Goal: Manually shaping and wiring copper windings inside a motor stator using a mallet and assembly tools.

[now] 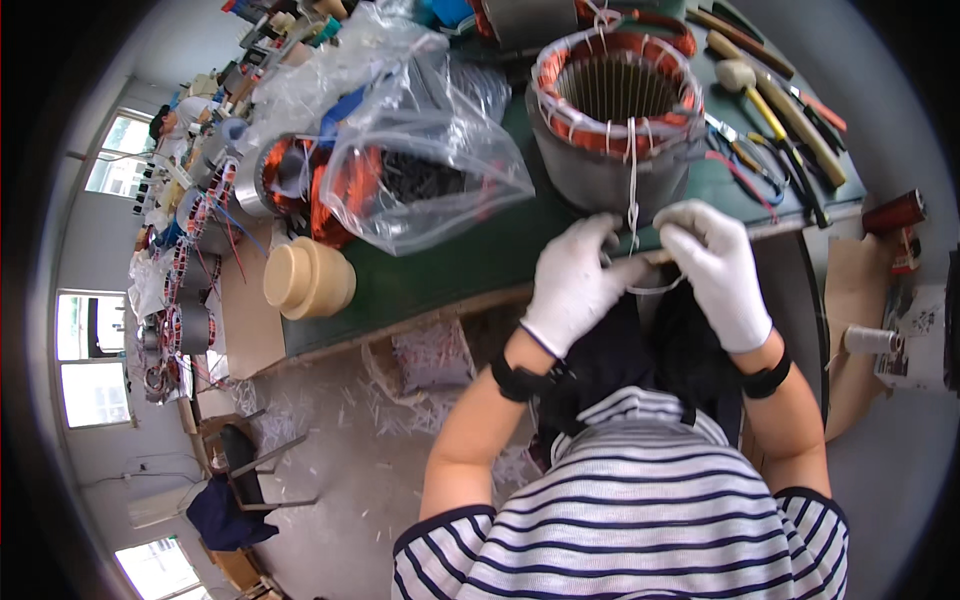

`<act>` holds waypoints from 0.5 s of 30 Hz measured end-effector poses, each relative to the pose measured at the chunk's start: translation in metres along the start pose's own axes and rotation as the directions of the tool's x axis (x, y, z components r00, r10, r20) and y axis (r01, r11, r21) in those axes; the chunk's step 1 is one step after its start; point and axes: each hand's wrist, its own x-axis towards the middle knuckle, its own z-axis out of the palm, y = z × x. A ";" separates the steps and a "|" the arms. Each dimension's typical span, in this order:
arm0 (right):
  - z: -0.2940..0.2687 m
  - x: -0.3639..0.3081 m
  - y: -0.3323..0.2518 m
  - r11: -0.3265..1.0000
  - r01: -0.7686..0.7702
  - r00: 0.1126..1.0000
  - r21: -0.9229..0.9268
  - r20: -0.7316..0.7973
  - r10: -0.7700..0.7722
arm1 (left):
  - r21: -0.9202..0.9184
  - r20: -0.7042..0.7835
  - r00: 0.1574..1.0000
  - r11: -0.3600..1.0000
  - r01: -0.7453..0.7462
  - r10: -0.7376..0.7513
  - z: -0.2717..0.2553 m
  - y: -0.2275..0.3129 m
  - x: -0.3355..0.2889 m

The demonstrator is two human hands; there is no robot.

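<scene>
At the bench's front edge stands a grey motor stator (590,168), its copper windings bound with white lacing around the rim. White cord (632,190) hangs down its near side from that lacing and reaches my hands. My left hand (578,285), in a white glove, is closed on the cord just below the stator, its fingers pinched together. Gloved in white as well, my right hand (718,275) is closed in a pinch beside the stator's lower right, with a loop of cord running between both hands. The exact fingertip contact is partly hidden.
Left of the stator lies an open clear plastic bag (430,190) with dark pieces. A cream plastic cup-shaped part (310,278) sits near the bench edge. Pliers (745,150), a mallet (736,76) and other tools lie at right. Below is a box of white scraps (430,358).
</scene>
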 end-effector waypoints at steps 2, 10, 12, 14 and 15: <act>0.006 -0.002 0.000 0.996 0.051 0.998 -0.073 0.043 -0.048 | -0.118 -0.066 0.995 0.991 0.062 -0.070 0.006 0.008 -0.004; 0.013 -0.013 -0.016 0.756 0.476 0.872 -0.450 0.355 -0.338 | 0.072 -0.133 0.984 0.992 -0.108 0.117 -0.003 0.014 -0.037; 0.014 -0.012 -0.019 0.713 0.523 0.848 -0.466 0.367 -0.382 | 0.045 -0.142 0.983 0.993 -0.108 0.114 -0.016 0.020 -0.041; 0.012 -0.012 -0.020 0.700 0.516 0.851 -0.494 0.390 -0.351 | 0.004 -0.134 0.986 0.995 -0.096 0.095 -0.026 0.029 -0.044; 0.013 -0.009 -0.023 0.715 0.507 0.856 -0.481 0.378 -0.353 | 0.004 -0.140 0.986 0.995 -0.097 0.096 -0.031 0.031 -0.041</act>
